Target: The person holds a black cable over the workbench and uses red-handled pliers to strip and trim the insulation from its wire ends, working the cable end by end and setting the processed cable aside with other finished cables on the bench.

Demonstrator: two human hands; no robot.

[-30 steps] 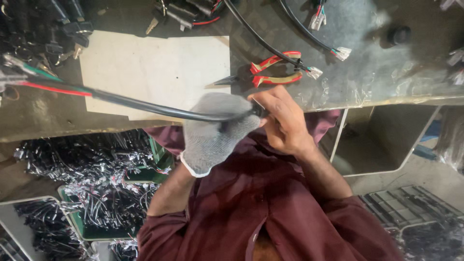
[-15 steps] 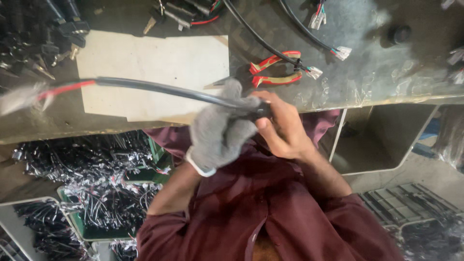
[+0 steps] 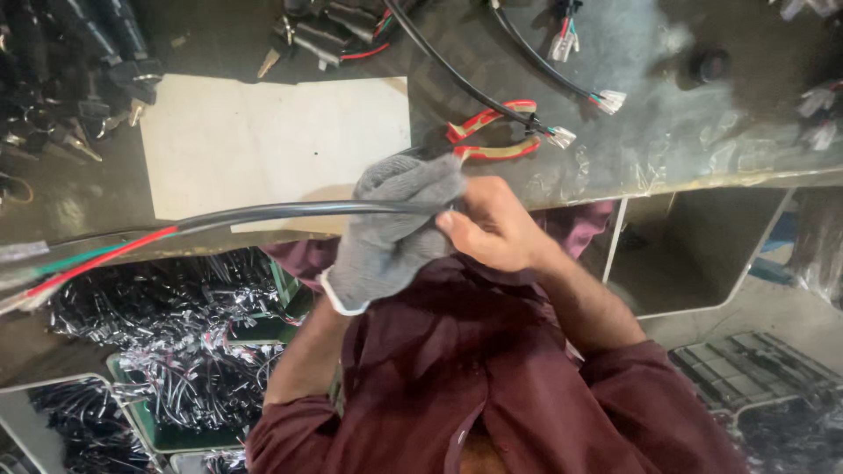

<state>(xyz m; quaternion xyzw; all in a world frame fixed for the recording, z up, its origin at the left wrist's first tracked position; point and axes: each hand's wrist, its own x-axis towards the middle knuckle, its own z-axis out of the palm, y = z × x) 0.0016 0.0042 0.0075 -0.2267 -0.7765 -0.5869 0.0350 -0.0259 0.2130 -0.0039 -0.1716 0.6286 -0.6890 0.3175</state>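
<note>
— Since a second ago the cable has swung up; its loose wire ends sat higher over the counter half a second back and have dropped left again now.

— How are your hands set?

— Left hand, in the grey glove, is closed round the black sheath. Right hand, bare, pinches the same cable right beside the glove, thumb against it. I judge the two sit so close to keep the sheath from slipping while I work that one spot.

— And the cable itself?

— It runs from my hands out to the left, along the counter edge, ending in red, green and white wires that hang free past the paper sheet.

— Why the pliers there?

— The red-handled pliers lie just beyond my hands, probably for quick reach. Another black lead with a white plug crosses them.

— Any containers?

— Below the counter, left of my lap, green trays hold heaps of bagged black wire bundles. To the right an open box hangs under the counter; I cannot tell what is in it.
</note>
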